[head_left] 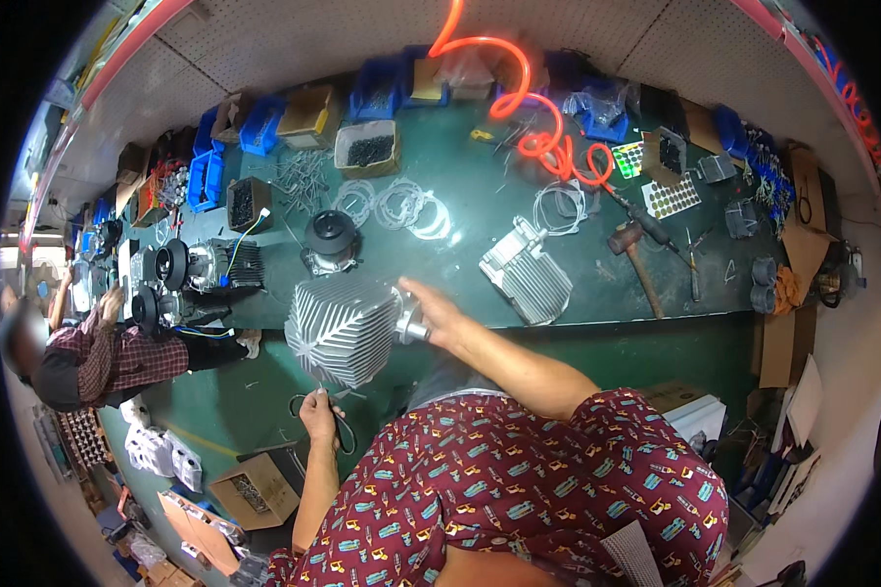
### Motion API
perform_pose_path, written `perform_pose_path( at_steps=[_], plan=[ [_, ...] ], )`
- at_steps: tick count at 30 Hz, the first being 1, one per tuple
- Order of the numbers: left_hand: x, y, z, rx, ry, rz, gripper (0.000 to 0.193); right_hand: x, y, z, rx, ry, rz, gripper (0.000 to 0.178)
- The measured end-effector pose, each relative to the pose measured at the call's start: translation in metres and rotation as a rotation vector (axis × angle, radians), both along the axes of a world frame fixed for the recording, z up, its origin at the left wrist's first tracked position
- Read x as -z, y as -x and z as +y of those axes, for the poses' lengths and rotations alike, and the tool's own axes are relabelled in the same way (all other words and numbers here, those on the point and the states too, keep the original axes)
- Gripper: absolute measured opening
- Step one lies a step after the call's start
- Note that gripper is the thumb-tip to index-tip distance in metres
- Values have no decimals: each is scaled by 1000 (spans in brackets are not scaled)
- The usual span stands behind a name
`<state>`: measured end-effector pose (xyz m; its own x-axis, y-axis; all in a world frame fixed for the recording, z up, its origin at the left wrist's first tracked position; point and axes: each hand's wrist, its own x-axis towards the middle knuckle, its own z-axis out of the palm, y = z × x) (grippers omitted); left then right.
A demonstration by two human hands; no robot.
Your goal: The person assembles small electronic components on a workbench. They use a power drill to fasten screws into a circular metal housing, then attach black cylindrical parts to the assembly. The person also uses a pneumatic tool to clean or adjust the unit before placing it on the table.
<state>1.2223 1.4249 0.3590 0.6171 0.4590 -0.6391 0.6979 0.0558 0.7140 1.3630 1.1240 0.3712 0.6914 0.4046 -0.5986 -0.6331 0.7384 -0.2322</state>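
Observation:
A grey finned metal motor housing hangs tilted over the near edge of the bench, its fins toward my left. My right hand is closed around the narrower round end of this housing. Below it, my left hand is closed on what looks like a pair of scissors with black loop handles; their metal part lies close under the housing and is hard to make out. A second finned housing lies on the bench to the right. Behind the held housing stands a motor part with a black round top.
Assembled motors stand at the left, near a co-worker. A hammer and a screwdriver lie right. An orange coiled air hose hangs over the bench. Blue bins and white rings sit farther back.

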Motion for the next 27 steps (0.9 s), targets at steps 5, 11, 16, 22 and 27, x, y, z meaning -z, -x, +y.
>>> perform_pose_path(
  at_steps=[5,11,16,22,27],
  plan=[
    [4,15,-1,-68,21,22,19,-47,-52,-37,-191,1115,-822,31],
    [2,12,-23,-43,46,-24,20,-69,-77,-37,-157,1574,-1905,34],
    [-24,-19,-48,50,34,-129,22,-27,-85,-67,-330,1377,-2235,32],
    [-118,-135,-103,250,174,-317,24,-47,-63,-84,-274,1273,-2074,33],
    [-137,-263,-176,424,277,-436,26,-37,-35,-84,-126,1644,-1595,48]
  ],
)
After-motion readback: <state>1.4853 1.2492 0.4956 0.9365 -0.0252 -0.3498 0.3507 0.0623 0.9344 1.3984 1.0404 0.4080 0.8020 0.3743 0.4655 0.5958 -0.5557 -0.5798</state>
